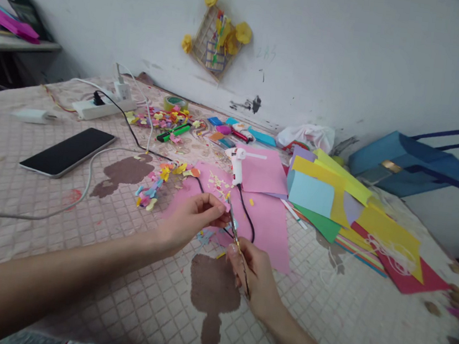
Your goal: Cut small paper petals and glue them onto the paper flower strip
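Observation:
In the middle of the head view, my left hand (203, 213) pinches a small pink piece of paper (224, 205) between thumb and fingers. Close to its right, my right hand (253, 272) grips slim scissors (233, 225), seen nearly edge-on, with their tips up by the pink piece. Whether the blades are apart I cannot tell. Below both hands lies a pink paper sheet (277, 239) with tiny paper scraps (217, 183) on it. A white glue gun (237, 167) rests just beyond, its black cord running past my right hand. A string of colourful paper flowers (162, 177) lies left of my left hand.
Left are a dark-screened phone (68, 151), a charger (33, 115) and a power strip (101, 107) with cables. Behind sit a utility knife (173, 131), tape (175, 103) and more paper flowers (160, 119). Coloured paper sheets (314, 193) and a blue bag (410, 161) are right.

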{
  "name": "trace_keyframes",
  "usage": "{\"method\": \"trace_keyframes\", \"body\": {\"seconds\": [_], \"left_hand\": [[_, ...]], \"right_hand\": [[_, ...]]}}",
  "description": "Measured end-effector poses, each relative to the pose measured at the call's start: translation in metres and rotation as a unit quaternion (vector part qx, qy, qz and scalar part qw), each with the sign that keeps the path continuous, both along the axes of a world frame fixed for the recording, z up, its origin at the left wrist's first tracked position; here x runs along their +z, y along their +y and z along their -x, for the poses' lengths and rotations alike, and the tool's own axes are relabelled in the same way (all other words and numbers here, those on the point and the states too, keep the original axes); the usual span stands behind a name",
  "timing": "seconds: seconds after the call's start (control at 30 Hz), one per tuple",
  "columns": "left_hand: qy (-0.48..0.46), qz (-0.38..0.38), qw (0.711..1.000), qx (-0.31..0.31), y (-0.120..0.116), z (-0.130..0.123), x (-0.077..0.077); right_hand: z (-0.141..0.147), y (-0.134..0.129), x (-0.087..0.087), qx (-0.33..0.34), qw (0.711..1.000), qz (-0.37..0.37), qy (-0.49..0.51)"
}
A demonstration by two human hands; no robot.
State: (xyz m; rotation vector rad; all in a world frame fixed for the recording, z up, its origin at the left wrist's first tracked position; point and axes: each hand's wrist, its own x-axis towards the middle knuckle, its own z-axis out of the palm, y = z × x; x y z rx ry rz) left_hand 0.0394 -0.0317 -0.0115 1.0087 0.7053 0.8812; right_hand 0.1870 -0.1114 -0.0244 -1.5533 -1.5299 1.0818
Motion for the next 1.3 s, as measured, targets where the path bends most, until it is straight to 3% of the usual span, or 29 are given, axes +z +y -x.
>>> {"method": "trace_keyframes", "body": {"seconds": [0.4, 0.7, 1.0, 1.3], "left_hand": [[-0.004, -0.036, 0.999, -0.034, 0.008, 0.004, -0.003], [0.026, -0.048, 0.995, -0.080, 0.017, 0.010, 0.005], [0.034, -0.047, 0.991, -0.120, 0.020, 0.012, 0.010], [0.115, -0.114, 0.975, -0.149, 0.008, 0.005, 0.003]], "right_hand": [[-0.003, 0.000, -0.007, 0.001, 1.000, -0.005, 0.002], [-0.004, 0.000, 0.001, 0.002, 1.000, 0.007, 0.006], [-0.006, 0.002, 0.001, -0.027, 0.990, 0.069, 0.124], [-0.011, 0.010, 0.000, -0.073, 0.978, 0.017, 0.193]]}}
